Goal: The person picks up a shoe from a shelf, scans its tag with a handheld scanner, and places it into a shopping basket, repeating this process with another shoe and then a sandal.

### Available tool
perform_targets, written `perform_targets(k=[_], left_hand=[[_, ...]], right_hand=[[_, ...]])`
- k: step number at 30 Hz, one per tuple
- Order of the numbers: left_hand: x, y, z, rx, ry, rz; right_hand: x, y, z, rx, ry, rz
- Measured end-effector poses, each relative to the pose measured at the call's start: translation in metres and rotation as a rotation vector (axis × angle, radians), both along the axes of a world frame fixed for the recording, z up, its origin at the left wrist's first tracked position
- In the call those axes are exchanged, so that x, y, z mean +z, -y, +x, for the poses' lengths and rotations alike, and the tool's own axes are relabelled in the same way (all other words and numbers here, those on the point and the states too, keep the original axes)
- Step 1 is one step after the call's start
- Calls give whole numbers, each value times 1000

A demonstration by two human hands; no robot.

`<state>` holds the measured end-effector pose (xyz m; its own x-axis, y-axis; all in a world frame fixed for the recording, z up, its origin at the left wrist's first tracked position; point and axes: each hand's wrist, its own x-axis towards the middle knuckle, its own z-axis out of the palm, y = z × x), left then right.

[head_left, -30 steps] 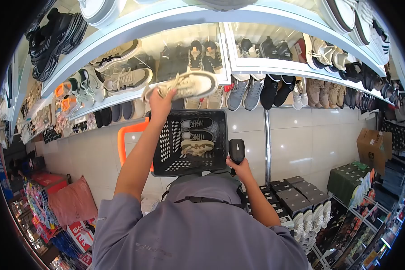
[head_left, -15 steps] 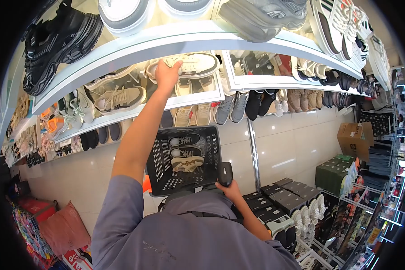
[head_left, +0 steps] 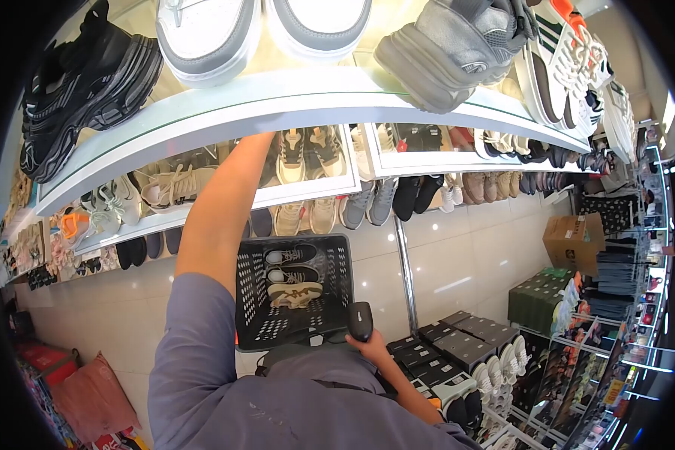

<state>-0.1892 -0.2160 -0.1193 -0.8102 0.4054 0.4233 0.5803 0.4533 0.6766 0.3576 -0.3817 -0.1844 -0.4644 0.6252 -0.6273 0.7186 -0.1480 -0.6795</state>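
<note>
My left forearm reaches up into the shelving; the left hand itself is hidden behind the white edge of the upper shelf (head_left: 307, 105). Just right of that forearm, a beige and black pair of shoes (head_left: 310, 154) stands on the lower shelf (head_left: 307, 191). My right hand (head_left: 371, 347) is closed on a black handheld device (head_left: 360, 321), at the right side of a black perforated basket (head_left: 341, 281). Inside the basket lie dark shoes (head_left: 292, 275) and a beige and white shoe (head_left: 294, 294).
White sneakers (head_left: 210, 37), a black shoe (head_left: 90, 94) and a grey shoe (head_left: 454, 56) stand on the upper shelf. Stacked black boxes (head_left: 465, 345) are at lower right, near a cardboard box (head_left: 574, 241). A reddish bag (head_left: 94, 397) lies at lower left.
My left hand has moved up out of sight behind the upper shelf edge, and the light shoe it was on no longer shows. The view has shifted; my right hand still holds the device.
</note>
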Motion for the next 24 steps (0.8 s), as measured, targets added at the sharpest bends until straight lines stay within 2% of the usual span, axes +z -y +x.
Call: perform_targets(k=[14, 17, 20, 24], left_hand=[[-33, -38, -3, -41, 236, 134], [-47, -35, 2, -45, 294, 137], [-58, -28, 5, -48, 345, 137], [-78, -20, 13, -50, 421, 137]], right_hand=[[0, -14, 7, -54, -8, -68], [2, -18, 6, -26, 28, -84], [-19, -15, 17, -22, 33, -103], [-9, -22, 6, -25, 17, -98]])
